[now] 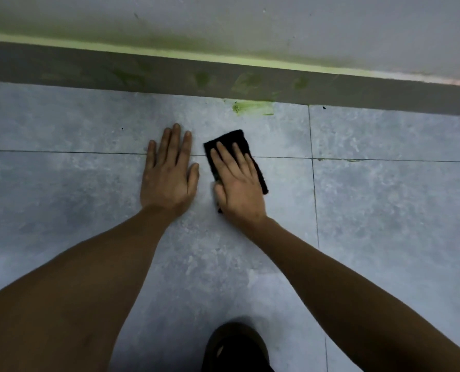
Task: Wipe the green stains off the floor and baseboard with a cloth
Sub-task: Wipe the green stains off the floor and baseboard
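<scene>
A black folded cloth (230, 139) lies flat on the grey tiled floor (89, 200). My right hand (236, 181) presses on it with straight, spread fingers and covers most of it. My left hand (168, 173) rests flat on the floor just left of the cloth, fingers straight. A bright green stain (251, 107) sits on the floor at the foot of the dark grey baseboard (62, 67), a short way beyond the cloth. Fainter green smears (246, 83) mark the baseboard above it. A thin green trace (353, 160) lies in the grout line to the right.
The white wall (304, 25) above the baseboard carries a green tint along its lower edge. A dark shoe (236, 347) shows at the bottom of the view, below my right forearm. Small dark specks dot the tiles near the baseboard.
</scene>
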